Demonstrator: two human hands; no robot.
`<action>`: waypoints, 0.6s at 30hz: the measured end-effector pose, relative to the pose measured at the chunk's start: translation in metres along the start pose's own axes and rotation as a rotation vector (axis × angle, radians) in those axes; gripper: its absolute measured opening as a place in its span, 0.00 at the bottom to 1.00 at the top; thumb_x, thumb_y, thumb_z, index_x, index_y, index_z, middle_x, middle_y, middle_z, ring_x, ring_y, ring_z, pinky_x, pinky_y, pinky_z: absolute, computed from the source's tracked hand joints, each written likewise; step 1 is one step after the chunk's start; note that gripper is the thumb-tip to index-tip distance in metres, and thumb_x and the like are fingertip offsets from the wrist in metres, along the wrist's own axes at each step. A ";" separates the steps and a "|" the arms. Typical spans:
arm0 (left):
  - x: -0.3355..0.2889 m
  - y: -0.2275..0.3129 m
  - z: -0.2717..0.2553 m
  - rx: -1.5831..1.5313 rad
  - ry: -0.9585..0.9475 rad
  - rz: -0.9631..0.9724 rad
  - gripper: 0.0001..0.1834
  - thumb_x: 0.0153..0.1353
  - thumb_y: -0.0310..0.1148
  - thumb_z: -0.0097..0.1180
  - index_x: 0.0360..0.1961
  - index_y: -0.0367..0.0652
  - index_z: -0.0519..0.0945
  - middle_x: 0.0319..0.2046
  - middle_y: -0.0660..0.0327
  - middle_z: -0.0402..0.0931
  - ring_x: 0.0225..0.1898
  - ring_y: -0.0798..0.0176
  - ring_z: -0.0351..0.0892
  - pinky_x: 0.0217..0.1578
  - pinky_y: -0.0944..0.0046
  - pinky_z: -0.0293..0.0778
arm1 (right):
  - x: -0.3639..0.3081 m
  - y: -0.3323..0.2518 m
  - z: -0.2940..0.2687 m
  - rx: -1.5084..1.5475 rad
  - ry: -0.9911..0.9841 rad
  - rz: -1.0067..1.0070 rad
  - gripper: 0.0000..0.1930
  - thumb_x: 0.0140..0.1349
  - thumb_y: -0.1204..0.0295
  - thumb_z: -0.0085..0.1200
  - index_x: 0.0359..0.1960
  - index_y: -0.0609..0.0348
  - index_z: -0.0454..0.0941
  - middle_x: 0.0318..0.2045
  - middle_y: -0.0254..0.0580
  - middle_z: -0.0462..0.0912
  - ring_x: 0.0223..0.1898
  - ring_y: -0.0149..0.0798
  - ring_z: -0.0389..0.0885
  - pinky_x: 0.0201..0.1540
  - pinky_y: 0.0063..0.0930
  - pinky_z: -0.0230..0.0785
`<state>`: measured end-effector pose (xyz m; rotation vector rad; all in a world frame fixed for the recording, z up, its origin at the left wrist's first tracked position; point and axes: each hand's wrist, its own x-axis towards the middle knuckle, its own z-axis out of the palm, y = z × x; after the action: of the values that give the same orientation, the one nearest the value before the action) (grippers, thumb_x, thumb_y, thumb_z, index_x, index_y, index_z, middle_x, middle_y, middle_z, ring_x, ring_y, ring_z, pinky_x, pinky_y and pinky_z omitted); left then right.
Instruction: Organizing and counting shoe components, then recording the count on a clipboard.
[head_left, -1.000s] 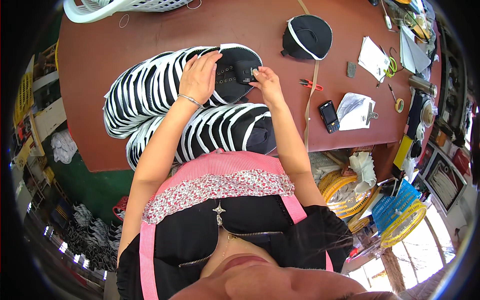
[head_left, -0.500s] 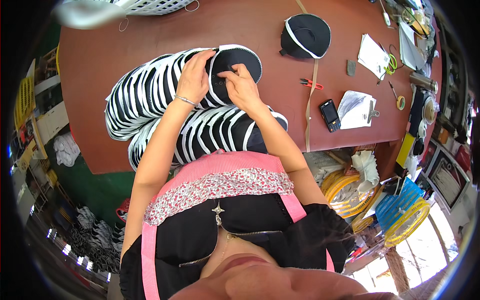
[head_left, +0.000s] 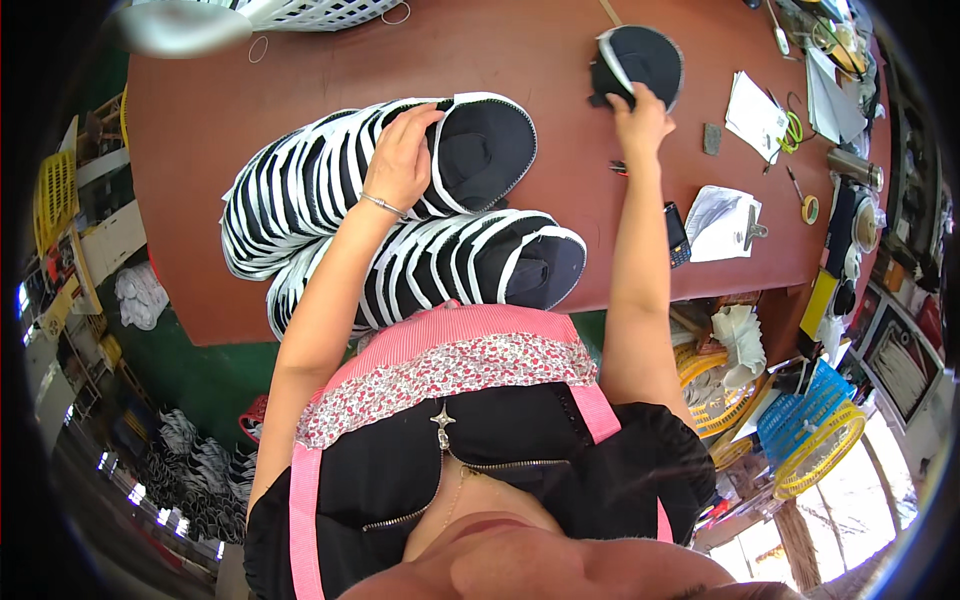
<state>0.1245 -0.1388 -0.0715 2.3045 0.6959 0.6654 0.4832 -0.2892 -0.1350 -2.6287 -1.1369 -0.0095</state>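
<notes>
Two long rows of nested black caps (head_left: 488, 152) with white edging lie side by side on the table; the nearer row (head_left: 548, 272) ends close to my apron. My left hand (head_left: 400, 165) rests on the far row just behind its front cap, fingers stretched out along the white edge. To the right, my right hand (head_left: 643, 125) reaches out to a single black cap (head_left: 650, 62) with a white band. Thumb and fingers close on that cap's near edge. Part of the grip is hidden by the hand itself.
On the reddish-brown table (head_left: 400, 65), a handheld device (head_left: 679, 236), a clipboard with paper (head_left: 720, 222), a grey block (head_left: 712, 139), white papers (head_left: 755, 115) and green-handled scissors (head_left: 792, 132) lie at right. A white basket (head_left: 320, 12) stands at the far left.
My right hand has left the front cap of the far row and moved right to the lone cap, which has shifted slightly. My left hand stays on the row.
</notes>
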 end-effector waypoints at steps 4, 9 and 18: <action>-0.004 0.010 -0.019 0.071 0.002 -0.040 0.22 0.57 0.18 0.55 0.54 0.42 0.78 0.59 0.53 0.77 0.62 0.44 0.75 0.65 0.44 0.66 | 0.004 -0.022 -0.027 -0.105 0.319 -0.138 0.22 0.58 0.57 0.67 0.52 0.49 0.79 0.44 0.40 0.83 0.49 0.51 0.78 0.54 0.54 0.62; -0.003 0.013 -0.038 0.341 -0.072 -0.070 0.16 0.66 0.36 0.59 0.54 0.48 0.80 0.59 0.60 0.78 0.66 0.53 0.73 0.70 0.40 0.56 | -0.102 -0.167 -0.063 0.579 -0.394 -0.245 0.25 0.56 0.53 0.70 0.46 0.59 0.80 0.39 0.46 0.83 0.47 0.50 0.80 0.51 0.44 0.73; -0.012 -0.009 -0.053 0.326 -0.202 -0.139 0.18 0.69 0.45 0.56 0.56 0.50 0.80 0.57 0.60 0.80 0.67 0.56 0.71 0.69 0.41 0.55 | -0.063 -0.174 -0.067 0.931 -0.547 -0.204 0.18 0.64 0.60 0.64 0.27 0.64 0.79 0.19 0.53 0.78 0.20 0.53 0.72 0.27 0.40 0.67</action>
<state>0.0808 -0.1180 -0.0459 2.5423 0.9124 0.2641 0.3224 -0.2377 -0.0347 -1.6985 -1.1563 0.9885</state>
